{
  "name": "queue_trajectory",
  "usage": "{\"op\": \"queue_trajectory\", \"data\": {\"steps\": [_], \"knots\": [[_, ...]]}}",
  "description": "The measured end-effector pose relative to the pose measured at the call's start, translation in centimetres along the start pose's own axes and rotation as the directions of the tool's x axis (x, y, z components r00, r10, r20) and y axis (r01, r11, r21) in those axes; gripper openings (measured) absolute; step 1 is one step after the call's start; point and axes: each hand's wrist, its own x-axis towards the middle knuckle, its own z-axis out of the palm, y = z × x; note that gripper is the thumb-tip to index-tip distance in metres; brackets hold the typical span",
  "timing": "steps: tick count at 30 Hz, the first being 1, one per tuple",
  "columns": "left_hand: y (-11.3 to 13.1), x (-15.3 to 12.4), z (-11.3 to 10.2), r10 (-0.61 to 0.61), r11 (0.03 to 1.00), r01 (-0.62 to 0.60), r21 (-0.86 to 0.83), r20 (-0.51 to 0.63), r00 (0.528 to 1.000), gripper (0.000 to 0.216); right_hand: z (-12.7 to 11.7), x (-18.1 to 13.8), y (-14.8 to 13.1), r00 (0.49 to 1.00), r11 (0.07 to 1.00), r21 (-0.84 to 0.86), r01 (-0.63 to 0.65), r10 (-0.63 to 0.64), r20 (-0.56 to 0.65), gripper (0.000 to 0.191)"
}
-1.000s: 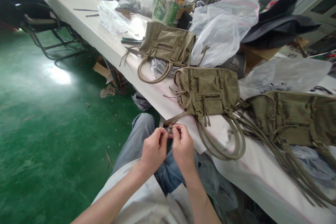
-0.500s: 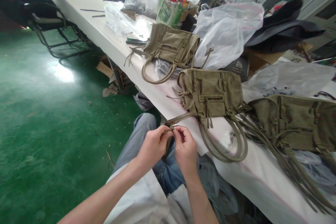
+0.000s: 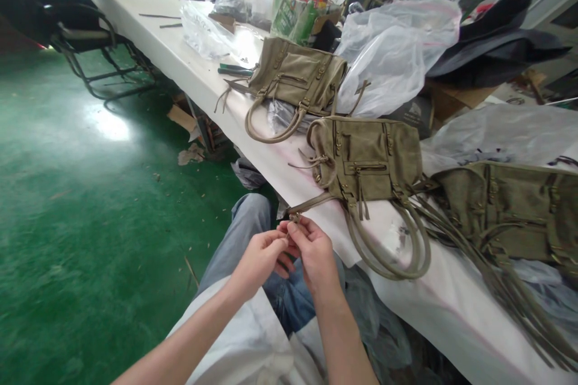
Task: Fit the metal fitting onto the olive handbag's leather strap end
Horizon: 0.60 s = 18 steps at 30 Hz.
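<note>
Above my lap, my right hand pinches an olive strap near a small metal buckle-like fitting. My left hand meets it from the left, its thumb and fingers closed at the same spot; the strap's end there is mostly hidden by my fingers. The strap runs up to the olive handbag lying on the table edge, its two round handles hanging toward me. Behind it lies a second olive handbag; at the right is a third handbag with several long straps.
The white-covered table runs from far left to near right. Clear plastic bags and dark fabric lie behind the handbags. Green-handled pliers-like tools rest beside the second bag. A chair stands on the green floor.
My left hand has shifted slightly down, and its lower fingers have spread below the strap. My right hand has turned over the fitting. The view has moved slightly.
</note>
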Motion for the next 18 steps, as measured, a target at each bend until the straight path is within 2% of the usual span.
{"op": "queue_trajectory", "data": {"steps": [3,7,12,18], "knots": [[0.8,0.6,-0.3,0.017,1.000,-0.017,0.003,0.045,0.999,0.044,0.0,0.4,0.0,0.997,0.999,0.006,0.046,-0.046,-0.057,0.048],[1.0,1.1,0.0,0.045,0.997,-0.039,-0.072,0.097,0.994,0.060,-0.3,0.6,-0.4,0.999,0.998,0.054,0.027,-0.025,-0.040,0.049],[0.0,0.4,-0.2,0.024,0.993,-0.006,-0.119,0.157,0.987,0.061,-0.4,0.3,-1.0,0.998,0.993,0.103,-0.057,0.055,0.023,0.047],[-0.3,-1.2,-2.2,0.010,0.997,0.004,-0.073,0.186,0.983,0.051,-0.1,0.4,-0.3,0.995,0.987,0.141,-0.076,0.067,0.069,0.038]]}}
